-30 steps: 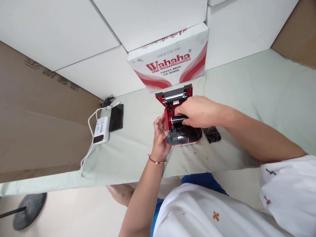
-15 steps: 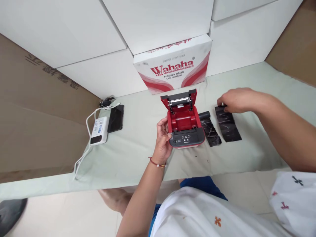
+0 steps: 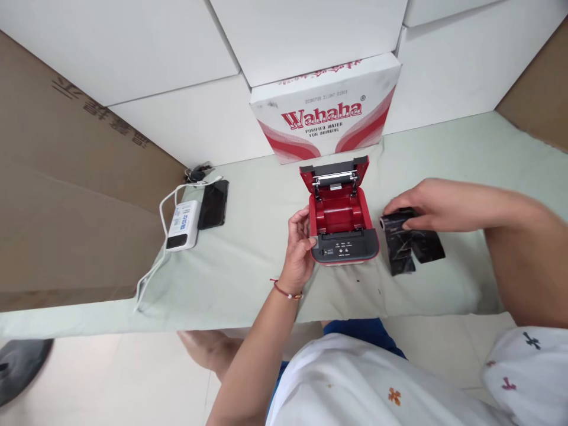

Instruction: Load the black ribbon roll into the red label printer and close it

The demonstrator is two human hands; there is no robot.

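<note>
A small red and black printer (image 3: 344, 249) stands on the cloth-covered table with its lid raised, and its red paper bay shows nothing inside. My left hand (image 3: 300, 248) grips the printer's left side, thumb on the front corner. To the printer's right, my right hand (image 3: 419, 207) is closed over a roll of black marbled paper (image 3: 399, 245), whose loose end hangs down onto the cloth. Partly behind that roll lies a second black marbled strip (image 3: 428, 247). The right fingertips are partly hidden behind the roll.
A white and red Wahaha water carton (image 3: 331, 121) stands behind the printer against white boxes (image 3: 310, 35). At the left lie a white power bank (image 3: 183, 225) with a cable, a black phone (image 3: 213, 204) and a brown carton (image 3: 80, 195). The table's front edge runs near my body.
My right hand has moved from the right-hand black strip to the roll beside the printer and closed on it; the roll is shifted right. My left hand still holds the printer.
</note>
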